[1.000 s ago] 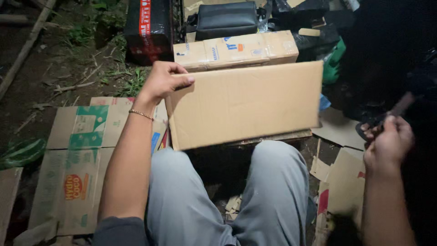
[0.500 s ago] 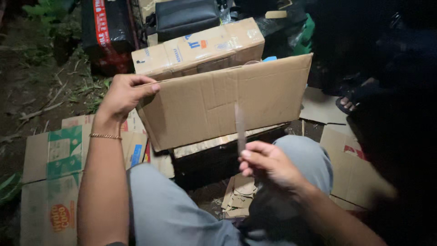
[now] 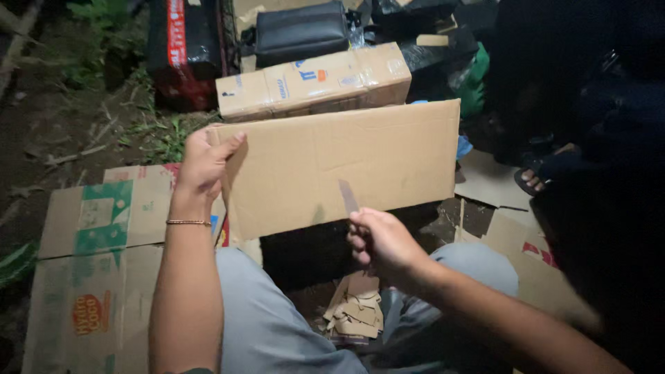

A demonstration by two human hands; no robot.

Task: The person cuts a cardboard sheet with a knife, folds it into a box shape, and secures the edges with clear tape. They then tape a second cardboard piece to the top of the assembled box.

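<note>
Head view, only one I'm getting. I'm seeing the flat brown corrugated cardboard sheet (image 3: 343, 166) being held upright over the person's lap, in front of the closed tan cardboard box (image 3: 315, 82). Left hand (image 3: 202, 163) is pinching the sheet's upper left corner, thumb in front, fingers behind. Right hand (image 3: 381, 242) is curled tight around the handle of a thin grey knife blade (image 3: 348, 197), blade pointing up against the sheet's lower middle. Small cardboard offcuts (image 3: 357, 312) are lying below the sheet, between the knees. Flattened green-printed carton (image 3: 97, 228) is lying left of the sheet. My read: sheet is light, fairly stiff, but will flex and crease if gripped mid-panel; edges and corners are looking like the best hold. Blade is blurred, so I'm not calling whether it's cutting in.
</note>
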